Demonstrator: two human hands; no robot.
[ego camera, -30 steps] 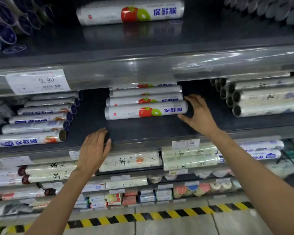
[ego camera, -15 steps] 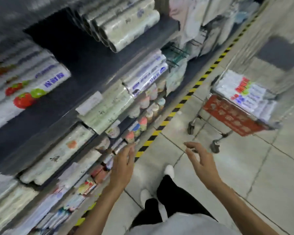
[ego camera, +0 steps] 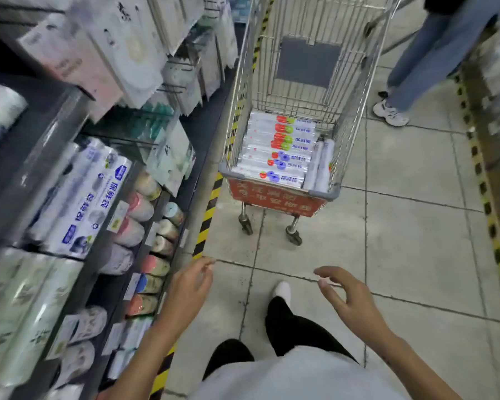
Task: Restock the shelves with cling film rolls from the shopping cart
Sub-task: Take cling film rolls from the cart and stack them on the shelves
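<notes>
I am in a supermarket aisle of pale grey floor tiles (ego camera: 416, 226). A yellow-and-black hazard stripe (ego camera: 207, 223) runs along the foot of the dark metal shelves (ego camera: 49, 131) on my left.

My left hand (ego camera: 189, 287) hangs near the stripe, fingers loosely spread and holding nothing. My right hand (ego camera: 350, 301) is out over the tiles, fingers and thumb apart in a loose claw, also empty. Both reach ahead toward the silver wire shopping cart (ego camera: 355, 111), which stands well apart from them with its left wall just beside the stripe.

The white cling film rolls with red and green fruit labels (ego camera: 277, 151) lie stacked crosswise at the cart's near end, behind its red front panel (ego camera: 274, 202). A couple of plainer white rolls (ego camera: 319, 166) lie lengthwise against the right wall. Past the cart's far right corner stand someone's legs in blue jeans (ego camera: 427, 59).

With both hands free and the cart ahead, I judge this to be the fetching step. Plenty of rolls remain, so the restocking looks far from finished. Next I need to step up to the near rim, reach down over it and wrap my fingers round the middle of a top roll. The film wrappers look slick, and the cart sits on castors, so leaning on the rim could push it away.
</notes>
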